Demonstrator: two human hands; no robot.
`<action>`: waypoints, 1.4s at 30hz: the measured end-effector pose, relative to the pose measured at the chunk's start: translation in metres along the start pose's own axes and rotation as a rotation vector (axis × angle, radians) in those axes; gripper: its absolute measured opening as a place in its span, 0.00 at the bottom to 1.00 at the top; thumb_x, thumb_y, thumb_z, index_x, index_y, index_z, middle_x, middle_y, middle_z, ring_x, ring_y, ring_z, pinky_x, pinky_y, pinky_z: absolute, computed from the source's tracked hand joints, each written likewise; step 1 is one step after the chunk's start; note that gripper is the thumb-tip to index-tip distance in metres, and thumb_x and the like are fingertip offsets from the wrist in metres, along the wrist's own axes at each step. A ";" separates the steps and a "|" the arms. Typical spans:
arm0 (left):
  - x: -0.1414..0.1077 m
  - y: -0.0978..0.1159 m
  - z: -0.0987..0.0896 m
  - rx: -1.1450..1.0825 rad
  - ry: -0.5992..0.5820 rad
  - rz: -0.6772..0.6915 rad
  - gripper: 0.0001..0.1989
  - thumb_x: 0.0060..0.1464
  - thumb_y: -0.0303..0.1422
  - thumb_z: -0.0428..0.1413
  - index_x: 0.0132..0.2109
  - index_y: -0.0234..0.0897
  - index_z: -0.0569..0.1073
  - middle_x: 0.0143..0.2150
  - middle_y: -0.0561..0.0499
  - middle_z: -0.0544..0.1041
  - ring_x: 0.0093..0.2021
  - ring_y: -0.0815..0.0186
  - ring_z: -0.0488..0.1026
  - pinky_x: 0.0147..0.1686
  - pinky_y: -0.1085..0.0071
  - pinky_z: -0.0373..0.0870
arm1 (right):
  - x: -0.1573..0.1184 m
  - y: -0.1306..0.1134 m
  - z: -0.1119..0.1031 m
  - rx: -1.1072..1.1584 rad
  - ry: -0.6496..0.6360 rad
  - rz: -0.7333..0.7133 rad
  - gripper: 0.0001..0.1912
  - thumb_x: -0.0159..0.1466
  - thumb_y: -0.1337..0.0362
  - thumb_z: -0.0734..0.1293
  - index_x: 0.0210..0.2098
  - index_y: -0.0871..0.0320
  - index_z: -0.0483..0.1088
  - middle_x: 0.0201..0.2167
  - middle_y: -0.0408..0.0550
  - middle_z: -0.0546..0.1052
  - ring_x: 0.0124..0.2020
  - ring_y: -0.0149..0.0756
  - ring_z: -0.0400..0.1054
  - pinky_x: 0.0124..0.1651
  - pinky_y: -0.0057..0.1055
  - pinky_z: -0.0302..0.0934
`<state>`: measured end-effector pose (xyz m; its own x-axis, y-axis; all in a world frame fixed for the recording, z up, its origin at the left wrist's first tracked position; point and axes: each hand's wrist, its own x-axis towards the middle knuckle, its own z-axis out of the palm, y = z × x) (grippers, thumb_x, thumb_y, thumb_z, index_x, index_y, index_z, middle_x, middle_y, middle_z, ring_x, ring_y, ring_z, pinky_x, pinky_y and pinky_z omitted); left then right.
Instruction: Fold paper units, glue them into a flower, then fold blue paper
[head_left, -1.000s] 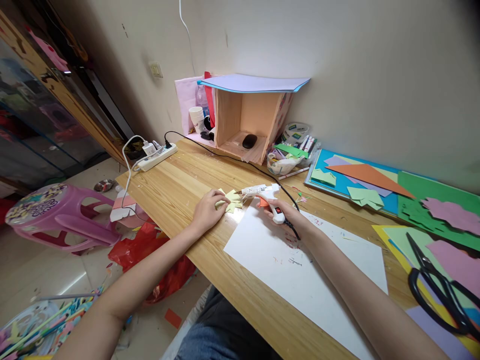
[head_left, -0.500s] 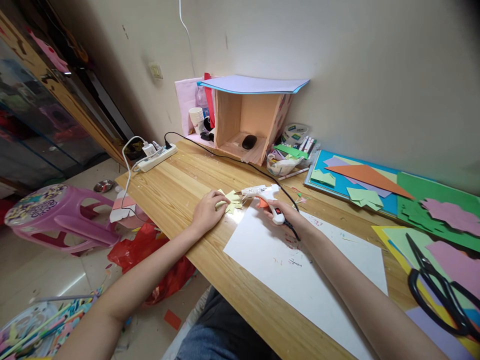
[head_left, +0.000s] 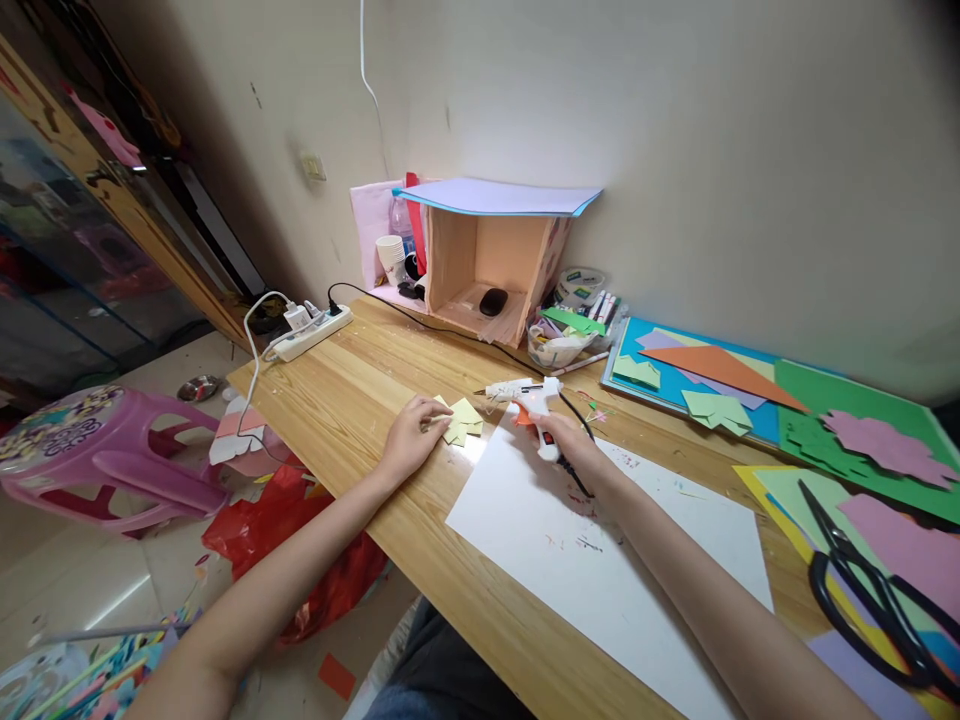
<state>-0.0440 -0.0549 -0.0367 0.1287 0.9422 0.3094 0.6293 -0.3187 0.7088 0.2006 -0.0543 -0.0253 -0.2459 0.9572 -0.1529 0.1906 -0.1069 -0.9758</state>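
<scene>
In my right hand is a white hot glue gun with an orange trigger, its nozzle pointing left. The nozzle tip is above the desk, a little up and right of a folded pale yellow paper piece. My left hand rests on the desk with its fingers closed on the left edge of that paper. Below the glue gun lies a white sheet with coloured marks on it, partly under my right forearm.
Black scissors lie on coloured paper at the right. Behind them are a blue board and cut paper shapes. A box holding a mouse stands at the back. The power strip sits at the far left edge, its black cord crossing the desk.
The glue gun has drawn slightly up and away from the yellow paper, and its nozzle has tilted nearer to level. My left hand stays on the paper. The view has shifted a little.
</scene>
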 end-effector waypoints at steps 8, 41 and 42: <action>-0.002 -0.006 0.002 0.325 0.153 -0.175 0.28 0.44 0.43 0.58 0.53 0.42 0.64 0.48 0.46 0.67 0.52 0.54 0.61 0.49 0.58 0.57 | 0.037 -0.015 0.006 -0.401 0.100 -0.357 0.14 0.59 0.52 0.59 0.32 0.58 0.64 0.28 0.44 0.68 0.30 0.37 0.60 0.34 0.30 0.52; -0.010 0.117 0.027 -0.189 -0.185 0.683 0.14 0.49 0.22 0.51 0.44 0.37 0.69 0.34 0.50 0.76 0.36 0.67 0.71 0.37 0.70 0.65 | -0.093 0.008 -0.026 0.445 0.000 0.082 0.26 0.59 0.42 0.56 0.31 0.60 0.66 0.26 0.47 0.72 0.23 0.29 0.63 0.27 0.28 0.58; -0.008 0.122 0.036 -0.138 -0.192 0.803 0.15 0.48 0.20 0.49 0.43 0.37 0.69 0.34 0.50 0.76 0.36 0.66 0.71 0.37 0.69 0.65 | -0.097 0.008 -0.031 0.496 0.028 0.072 0.24 0.58 0.43 0.57 0.31 0.60 0.67 0.26 0.46 0.71 0.23 0.28 0.63 0.27 0.27 0.58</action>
<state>0.0596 -0.0971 0.0245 0.6339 0.4209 0.6488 0.1930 -0.8985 0.3944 0.2554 -0.1395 -0.0137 -0.2222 0.9486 -0.2253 -0.2705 -0.2820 -0.9205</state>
